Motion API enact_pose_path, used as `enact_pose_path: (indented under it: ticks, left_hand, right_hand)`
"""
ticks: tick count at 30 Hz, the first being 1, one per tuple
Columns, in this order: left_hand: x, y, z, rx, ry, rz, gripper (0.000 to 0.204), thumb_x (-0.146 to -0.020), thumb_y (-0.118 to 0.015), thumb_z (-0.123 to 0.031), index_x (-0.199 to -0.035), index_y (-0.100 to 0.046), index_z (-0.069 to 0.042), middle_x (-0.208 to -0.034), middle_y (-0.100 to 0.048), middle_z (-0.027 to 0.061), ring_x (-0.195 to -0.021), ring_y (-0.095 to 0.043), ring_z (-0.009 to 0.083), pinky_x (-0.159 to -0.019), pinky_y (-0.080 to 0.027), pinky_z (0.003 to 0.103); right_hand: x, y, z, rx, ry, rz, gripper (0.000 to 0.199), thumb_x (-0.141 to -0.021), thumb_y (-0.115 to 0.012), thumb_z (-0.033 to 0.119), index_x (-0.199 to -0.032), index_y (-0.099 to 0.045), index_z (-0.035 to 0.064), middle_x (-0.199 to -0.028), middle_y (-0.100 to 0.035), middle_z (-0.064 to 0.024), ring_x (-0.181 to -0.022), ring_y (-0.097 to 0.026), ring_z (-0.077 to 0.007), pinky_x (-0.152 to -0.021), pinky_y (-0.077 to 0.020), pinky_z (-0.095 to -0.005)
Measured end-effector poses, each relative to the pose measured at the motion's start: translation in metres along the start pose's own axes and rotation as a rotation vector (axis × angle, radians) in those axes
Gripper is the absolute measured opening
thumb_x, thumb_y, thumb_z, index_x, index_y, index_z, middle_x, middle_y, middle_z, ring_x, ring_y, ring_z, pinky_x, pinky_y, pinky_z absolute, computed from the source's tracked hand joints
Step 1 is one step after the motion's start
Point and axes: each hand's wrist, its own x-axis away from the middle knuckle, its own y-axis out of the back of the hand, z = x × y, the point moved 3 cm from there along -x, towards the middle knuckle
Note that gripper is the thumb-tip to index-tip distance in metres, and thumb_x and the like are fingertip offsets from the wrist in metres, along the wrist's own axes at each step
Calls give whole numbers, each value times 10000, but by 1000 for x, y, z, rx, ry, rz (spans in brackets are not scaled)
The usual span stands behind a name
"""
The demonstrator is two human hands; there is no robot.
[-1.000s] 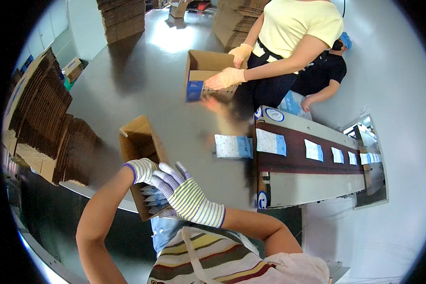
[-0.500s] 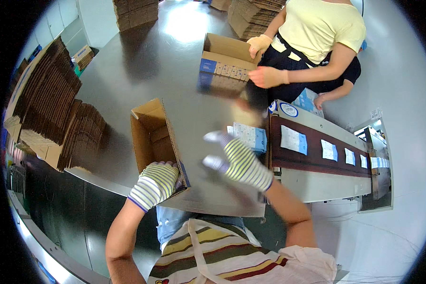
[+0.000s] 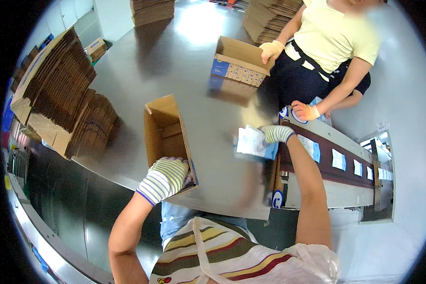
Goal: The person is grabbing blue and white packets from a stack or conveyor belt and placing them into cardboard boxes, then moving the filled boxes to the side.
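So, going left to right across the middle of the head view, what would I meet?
Stacked flattened cardboard cartons → open cardboard carton with the gloved left hand at its near end → white-and-blue packets → gloved right hand → dark red conveyor belt.

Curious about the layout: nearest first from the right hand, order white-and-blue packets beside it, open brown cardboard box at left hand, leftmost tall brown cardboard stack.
1. Packets, immediately left of the right hand.
2. Cardboard box, farther left.
3. Cardboard stack, far left.
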Motion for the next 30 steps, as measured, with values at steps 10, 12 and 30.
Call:
enact_pose_path:
  ticks: [10,12,30]
  left_hand:
    - [-1,-9,3,69,20,52,363,-801,-533,-319,-869,-624,27,-892,-622,222,-844,-609,362,-769,-478,439]
    - [-2,-4,1,69,9,46,389,-845,-490,-339,-906,-614,25,-899,-622,220,-844,-608,362,-757,-482,435]
    - [16,30,-5,156,-180,-280,185,-788,-556,-202,-865,-660,-70,-786,-647,120,-719,-637,287,-694,-519,377]
  right_hand:
    - [82,-55,148,-313,189,-554,779,-568,-758,428,-1153,-486,-8,-1050,-586,-218,-1003,-566,-309,-924,-415,-414]
    - [78,-43,139,-853,583,-840,742,-603,-766,371,-1213,-495,46,-1124,-590,-162,-1045,-563,-286,-959,-412,-409]
    - [51,62,274,-2,411,-944,608,-609,-715,467,-1102,-600,128,-1096,-591,-117,-1080,-513,-281,-1072,-237,-437]
